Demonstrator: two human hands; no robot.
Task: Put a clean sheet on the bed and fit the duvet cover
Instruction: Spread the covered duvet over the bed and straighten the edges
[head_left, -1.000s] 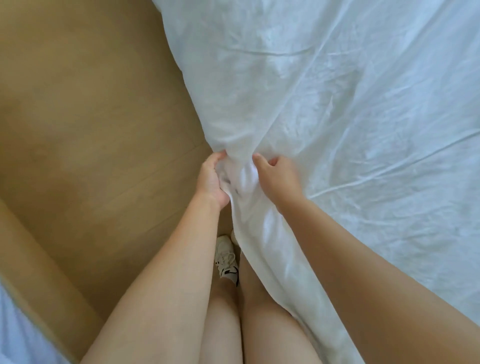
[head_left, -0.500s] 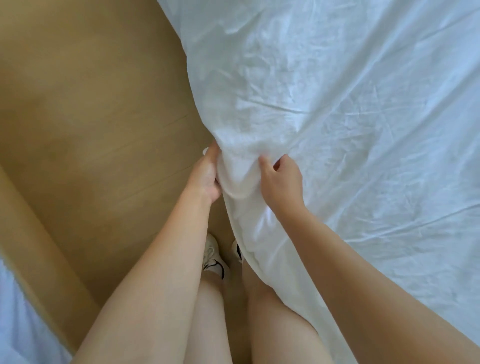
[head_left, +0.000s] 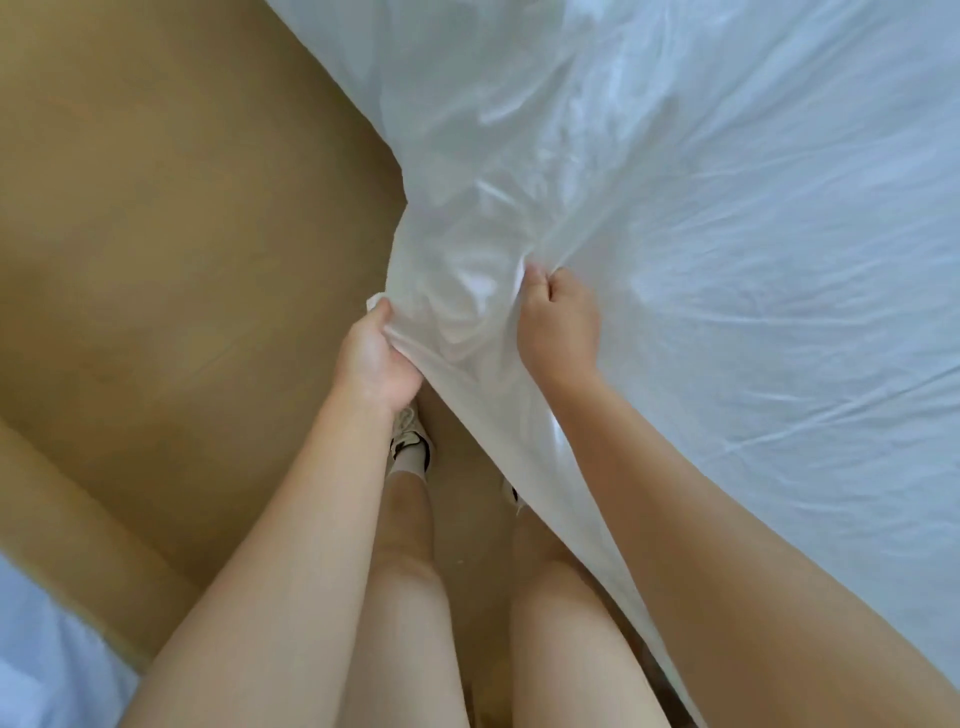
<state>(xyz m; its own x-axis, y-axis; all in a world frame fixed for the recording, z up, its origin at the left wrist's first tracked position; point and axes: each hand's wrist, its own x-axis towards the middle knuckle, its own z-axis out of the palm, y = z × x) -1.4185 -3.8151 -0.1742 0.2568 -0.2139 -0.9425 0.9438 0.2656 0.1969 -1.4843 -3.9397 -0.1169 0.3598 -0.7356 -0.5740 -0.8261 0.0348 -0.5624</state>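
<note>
A white sheet (head_left: 701, 218) covers the bed across the right and top of the view, creased and bunched at the near corner. My left hand (head_left: 376, 358) grips the sheet's hanging edge at that corner, thumb on top of the cloth. My right hand (head_left: 558, 325) holds a gathered fold of the sheet just right of the corner, fingers curled into the fabric. The cloth between both hands is puckered and lifted. The mattress under it is hidden.
Light wooden floor (head_left: 171, 234) lies left of the bed. My legs and white shoes (head_left: 410, 441) stand right beside the bed edge. A wooden ledge (head_left: 78, 525) and some white cloth (head_left: 47, 660) fill the lower left corner.
Both hands have lifted the sheet corner a little and moved apart; the cloth between them is more spread and raised. My feet have shifted along the bed.
</note>
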